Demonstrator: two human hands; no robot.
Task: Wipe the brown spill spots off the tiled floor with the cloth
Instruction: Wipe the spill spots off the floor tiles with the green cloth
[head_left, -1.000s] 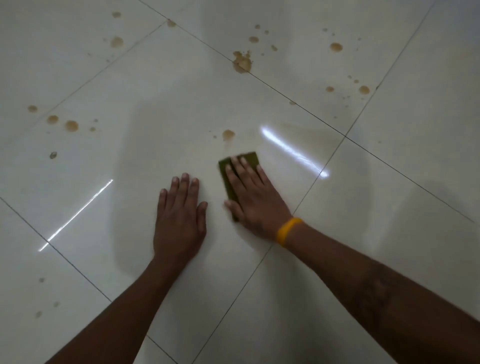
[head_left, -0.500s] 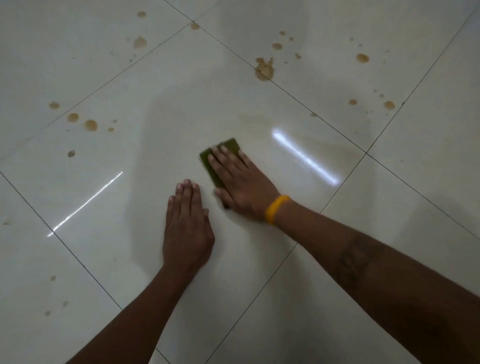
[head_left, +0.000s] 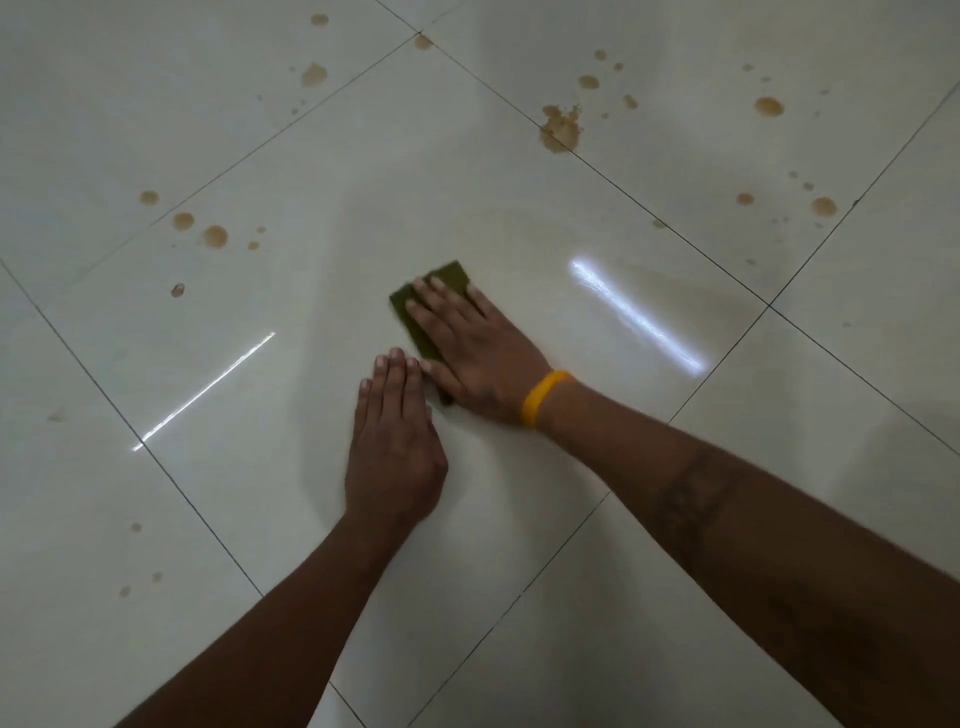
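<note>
I count one cloth, two hands, and well over a dozen brown spots from 9 through 2 o'clock. Right hand lies flat, fingers straight, pressing the cloth onto the floor. Left hand, flat, holds nothing, at the cloth's 6 o'clock.
</note>
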